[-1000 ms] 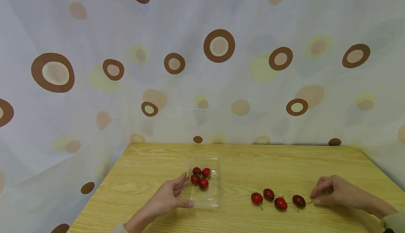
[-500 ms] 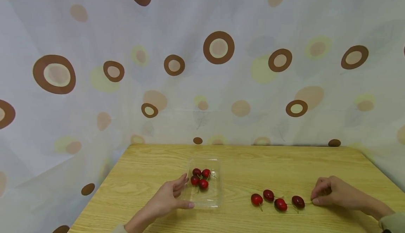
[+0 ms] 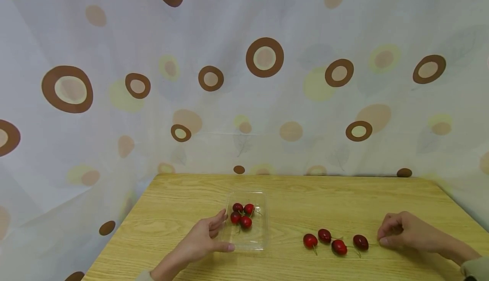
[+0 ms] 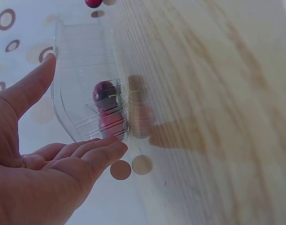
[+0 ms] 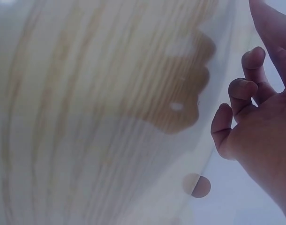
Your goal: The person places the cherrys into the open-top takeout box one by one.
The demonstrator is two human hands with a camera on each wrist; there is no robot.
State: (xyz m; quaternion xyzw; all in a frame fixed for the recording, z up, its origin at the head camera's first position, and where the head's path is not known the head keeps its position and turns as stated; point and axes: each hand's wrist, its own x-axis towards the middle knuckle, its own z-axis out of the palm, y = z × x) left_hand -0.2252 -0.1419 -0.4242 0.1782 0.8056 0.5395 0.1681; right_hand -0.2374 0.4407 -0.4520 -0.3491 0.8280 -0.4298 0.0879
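Observation:
A clear plastic box [image 3: 254, 240] stands on the table with several red cherries [image 3: 245, 222] grouped towards its back left. My left hand [image 3: 202, 238] rests against the box's left side, its fingers nearly straight and the thumb by the near corner. In the left wrist view the fingers touch the box [image 4: 82, 51] low down, while the thumb lies by its rim. On the right, my right hand [image 3: 406, 233] pinches the stem end of a dark red cherry [image 3: 361, 242] between thumb and forefinger. That cherry lies on the table. The right wrist view leaves the pinching fingertips out.
Several more stemmed cherries, among them a bright one [image 3: 310, 241] and a darker one [image 3: 324, 235], lie between the box and my right hand. The wooden table [image 3: 305, 200] ends at a patterned curtain [image 3: 290, 102] behind and at the sides.
My right thumb and forefinger have come together at the stem, and the cherry has shifted very slightly. The left hand and the box stay where they were.

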